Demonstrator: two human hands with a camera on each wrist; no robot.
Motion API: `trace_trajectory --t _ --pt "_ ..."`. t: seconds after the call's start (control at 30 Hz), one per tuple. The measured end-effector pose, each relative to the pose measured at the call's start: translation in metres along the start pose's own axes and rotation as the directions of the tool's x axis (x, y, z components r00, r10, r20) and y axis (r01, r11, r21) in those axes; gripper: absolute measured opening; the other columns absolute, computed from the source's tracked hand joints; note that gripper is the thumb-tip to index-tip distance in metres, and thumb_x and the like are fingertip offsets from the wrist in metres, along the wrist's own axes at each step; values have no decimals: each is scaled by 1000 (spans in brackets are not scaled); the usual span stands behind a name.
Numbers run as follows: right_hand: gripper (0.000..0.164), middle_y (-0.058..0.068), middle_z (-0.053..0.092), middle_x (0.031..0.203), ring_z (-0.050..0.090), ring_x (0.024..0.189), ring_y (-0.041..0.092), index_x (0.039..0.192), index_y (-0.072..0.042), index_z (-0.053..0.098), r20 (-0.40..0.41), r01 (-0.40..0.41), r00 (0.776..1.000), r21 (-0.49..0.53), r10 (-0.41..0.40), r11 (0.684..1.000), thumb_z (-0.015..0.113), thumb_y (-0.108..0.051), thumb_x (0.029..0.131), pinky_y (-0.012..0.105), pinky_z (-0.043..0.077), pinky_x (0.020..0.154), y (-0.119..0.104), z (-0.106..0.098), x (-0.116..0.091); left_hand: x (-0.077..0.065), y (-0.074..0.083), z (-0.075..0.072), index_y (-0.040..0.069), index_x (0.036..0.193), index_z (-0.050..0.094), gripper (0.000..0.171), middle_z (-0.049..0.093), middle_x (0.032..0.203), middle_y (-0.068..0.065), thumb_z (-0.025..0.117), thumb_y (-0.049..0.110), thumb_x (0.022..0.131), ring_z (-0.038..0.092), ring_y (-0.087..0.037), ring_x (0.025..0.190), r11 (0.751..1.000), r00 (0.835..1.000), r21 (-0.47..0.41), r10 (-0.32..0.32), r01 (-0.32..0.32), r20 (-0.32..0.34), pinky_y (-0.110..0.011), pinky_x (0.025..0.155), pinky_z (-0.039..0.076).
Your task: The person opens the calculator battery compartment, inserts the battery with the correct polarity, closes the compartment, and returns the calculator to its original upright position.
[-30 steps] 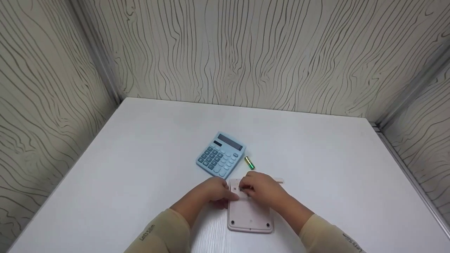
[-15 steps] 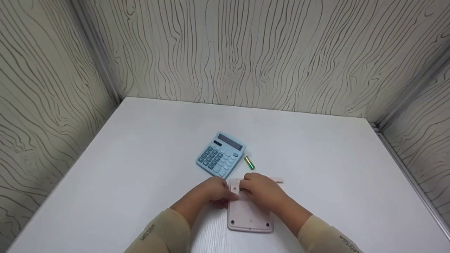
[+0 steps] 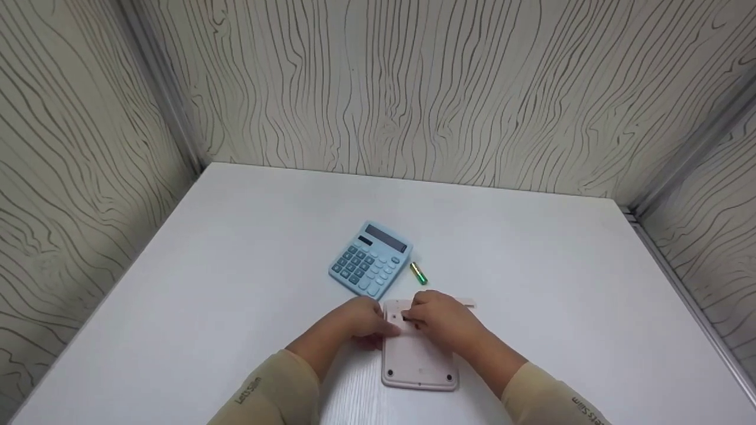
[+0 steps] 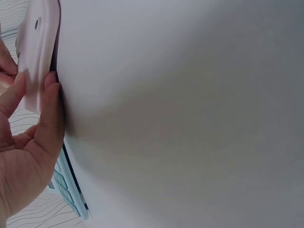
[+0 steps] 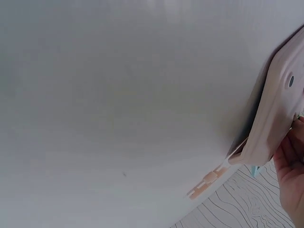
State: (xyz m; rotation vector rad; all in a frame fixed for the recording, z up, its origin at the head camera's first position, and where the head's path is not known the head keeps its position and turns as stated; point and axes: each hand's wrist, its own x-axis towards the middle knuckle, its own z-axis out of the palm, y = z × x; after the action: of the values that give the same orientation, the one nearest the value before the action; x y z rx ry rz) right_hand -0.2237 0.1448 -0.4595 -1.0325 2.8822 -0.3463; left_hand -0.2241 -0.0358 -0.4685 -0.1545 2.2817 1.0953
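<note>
A pale pink calculator (image 3: 419,360) lies face down on the table, with a dark slot in its back near the far end. My left hand (image 3: 360,319) grips its left edge; in the left wrist view the thumb is on top and the fingers (image 4: 51,102) are beneath. My right hand (image 3: 443,316) has curled fingers at the slot. A small green-gold bit of a battery (image 5: 296,115) shows at its fingertips in the right wrist view, mostly hidden. Beyond that hand, a loose green-gold battery (image 3: 419,273) lies beside a light blue calculator (image 3: 372,260).
A thin pinkish battery cover (image 5: 209,179) lies on the white table (image 3: 207,265), by the pink calculator's far right corner. Patterned panels (image 3: 384,88) rise behind the table and on both sides.
The right fingers dip over the slot, then shift back slightly, leaving its dark end visible. The left hand and both calculators stay practically in place.
</note>
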Motion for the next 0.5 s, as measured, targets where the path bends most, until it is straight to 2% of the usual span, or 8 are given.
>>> trace_trajectory --t 0.23,0.4,0.5 --pt "13 -8 53 78 47 70 5 91 -13 72 -74 99 992 -54 -103 994 61 -18 87 16 45 63 3 6 -2 -2 2 1 10 80 61 27 65 70 -6 75 32 73 61 -19 61 1000 1000 -2 -5 5 0 -28 55 46" --pt "13 -6 57 83 53 77 7 93 -11 72 -102 140 983 -98 -150 985 62 -13 86 16 47 68 4 8 -4 -1 1 0 10 78 61 27 65 69 -6 75 32 72 61 -18 60 1000 1000 16 4 -4 2 -28 54 46" --pt "17 -4 61 88 57 85 10 99 -10 71 -98 142 984 -83 -150 986 64 -9 84 18 49 74 6 7 -4 -1 1 -1 10 77 61 27 65 68 -6 75 32 73 61 -17 59 1000 1000 28 5 -5 4 -27 54 46"
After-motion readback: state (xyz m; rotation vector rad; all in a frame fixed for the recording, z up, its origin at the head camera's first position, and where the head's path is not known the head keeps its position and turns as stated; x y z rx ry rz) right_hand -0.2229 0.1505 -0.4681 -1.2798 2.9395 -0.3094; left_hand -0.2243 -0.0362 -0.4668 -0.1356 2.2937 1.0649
